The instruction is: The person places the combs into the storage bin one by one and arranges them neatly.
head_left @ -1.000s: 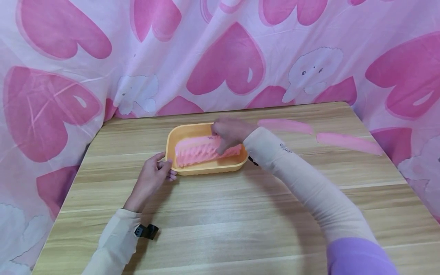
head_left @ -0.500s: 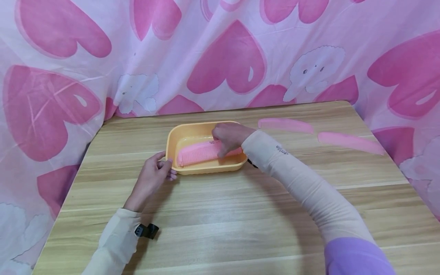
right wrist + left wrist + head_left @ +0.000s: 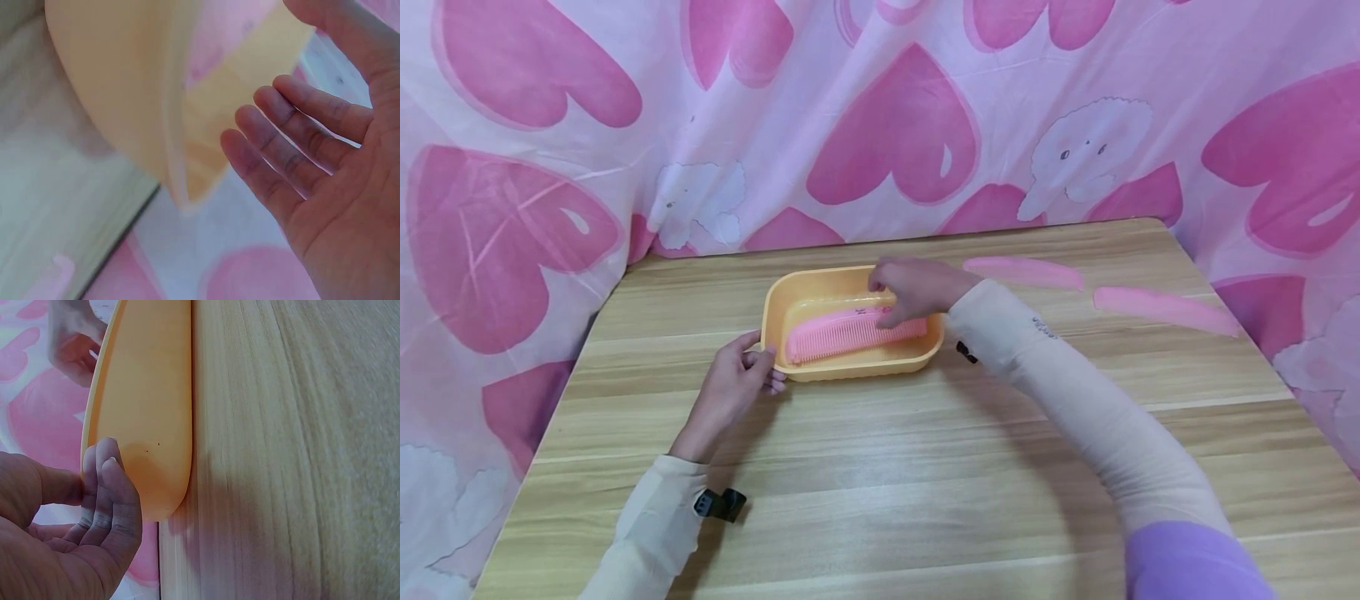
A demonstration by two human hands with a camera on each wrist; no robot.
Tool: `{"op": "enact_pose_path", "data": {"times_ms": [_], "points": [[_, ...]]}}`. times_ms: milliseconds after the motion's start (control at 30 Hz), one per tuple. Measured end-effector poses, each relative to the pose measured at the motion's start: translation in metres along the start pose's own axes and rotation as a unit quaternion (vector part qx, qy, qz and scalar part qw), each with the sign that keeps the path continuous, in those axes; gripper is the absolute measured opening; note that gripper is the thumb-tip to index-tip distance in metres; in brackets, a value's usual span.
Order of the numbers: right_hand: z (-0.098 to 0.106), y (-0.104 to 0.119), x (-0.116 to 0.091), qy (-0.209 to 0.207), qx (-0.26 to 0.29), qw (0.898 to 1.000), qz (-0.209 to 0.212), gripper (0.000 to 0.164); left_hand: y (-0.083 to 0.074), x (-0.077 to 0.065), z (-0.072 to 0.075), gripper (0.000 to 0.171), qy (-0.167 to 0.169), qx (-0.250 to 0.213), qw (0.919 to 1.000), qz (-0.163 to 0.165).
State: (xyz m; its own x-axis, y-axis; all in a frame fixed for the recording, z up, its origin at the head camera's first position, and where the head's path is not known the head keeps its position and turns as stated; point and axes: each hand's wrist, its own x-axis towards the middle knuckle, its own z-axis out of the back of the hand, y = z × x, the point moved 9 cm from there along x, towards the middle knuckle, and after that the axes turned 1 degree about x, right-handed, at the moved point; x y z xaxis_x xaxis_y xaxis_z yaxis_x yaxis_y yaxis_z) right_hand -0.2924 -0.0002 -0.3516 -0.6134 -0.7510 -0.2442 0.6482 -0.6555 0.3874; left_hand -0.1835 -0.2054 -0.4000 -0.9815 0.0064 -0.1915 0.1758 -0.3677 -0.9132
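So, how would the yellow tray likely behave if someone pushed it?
The yellow tray would probably slide rather than tip, since it sits low and broad on the wooden table. It looks fairly stiff, with no visible bend where the left hand grips it. Thin-walled, it may also be light for its size.

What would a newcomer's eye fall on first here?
Likely the pink fabric backdrop with big printed hearts, behind the wood-grain table. Next, the rounded yellow-orange tray with a pink toothed comb inside; the left hand pinches the tray's left rim, the right hand hovers over it. Another pink comb and pink comb-shaped strip lie rightward.
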Motion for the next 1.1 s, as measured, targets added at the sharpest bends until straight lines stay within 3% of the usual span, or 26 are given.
{"op": "enact_pose_path", "data": {"times_ms": [167,267,400,700,900,1100], "points": [[0.024,-0.014,-0.018,-0.053,0.043,0.998,0.002,0.057,0.0,-0.002,0.0,0.05,0.0,-0.01,0.9999,0.003],[0.037,-0.024,-0.027,-0.086,0.041,0.995,0.011,0.054,-0.001,-0.003,0.0,0.05,0.001,-0.011,0.9999,0.004],[0.046,-0.046,-0.04,-0.108,0.025,0.994,-0.011,0.055,-0.002,-0.002,-0.001,0.049,0.0,-0.009,1.0,0.0],[0.04,-0.127,-0.076,-0.1,0.049,0.987,-0.117,0.062,0.001,-0.001,-0.001,0.05,-0.001,-0.003,1.0,0.009],[0.033,-0.167,-0.099,-0.098,0.057,0.984,-0.139,0.058,0.001,0.0,-0.001,0.05,-0.002,-0.005,1.0,0.008],[0.026,-0.193,-0.117,-0.086,0.071,0.979,-0.171,0.063,0.001,0.0,-0.001,0.05,-0.002,-0.006,0.9999,0.009]]}}
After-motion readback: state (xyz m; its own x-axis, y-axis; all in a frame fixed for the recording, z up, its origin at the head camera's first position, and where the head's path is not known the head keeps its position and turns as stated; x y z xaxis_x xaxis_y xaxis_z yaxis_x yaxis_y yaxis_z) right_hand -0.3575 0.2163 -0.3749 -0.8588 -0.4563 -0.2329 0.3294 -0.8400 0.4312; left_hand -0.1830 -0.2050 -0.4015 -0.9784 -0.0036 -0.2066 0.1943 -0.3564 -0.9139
